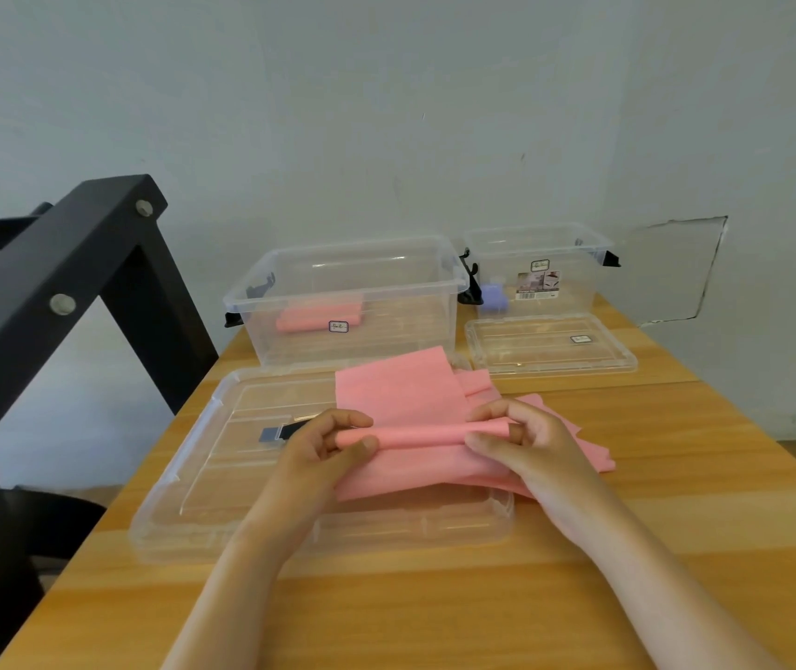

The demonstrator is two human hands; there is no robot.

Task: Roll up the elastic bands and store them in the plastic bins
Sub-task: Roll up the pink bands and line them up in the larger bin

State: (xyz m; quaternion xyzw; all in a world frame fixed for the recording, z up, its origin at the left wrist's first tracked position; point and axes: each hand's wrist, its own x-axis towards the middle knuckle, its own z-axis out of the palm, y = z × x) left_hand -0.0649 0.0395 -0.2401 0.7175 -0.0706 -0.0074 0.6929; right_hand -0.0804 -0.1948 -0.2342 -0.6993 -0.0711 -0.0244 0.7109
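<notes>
In the middle of the frame, the left hand [323,447] and the right hand [526,442] each pinch one end of a thin pink elastic band [415,435], thumb on the near side and curled fingers on the far side. The stretch between the two hands is already wound into a narrow tube. The unrolled part of the same band rises away from the hands as a flat sheet towards the centre of the frame.

Under the tube and the right hand lies a loose heap of further pink bands [574,456], spreading to the right over the light wooden table [676,500]. Part of the heap rests on the large clear plastic lid [222,476], which lies flat in the lower-left middle.

Just behind that lid stands a large clear plastic bin [251,295], open, with one rolled pink band [311,316] on its floor near the left wall. In the upper right stands a smaller clear plastic bin [594,241] holding a pale purple object [492,292] that is too blurred to name. Its own clear lid [521,353] lies flat in front of it.

A black bolted frame [48,263] crosses the left side.
</notes>
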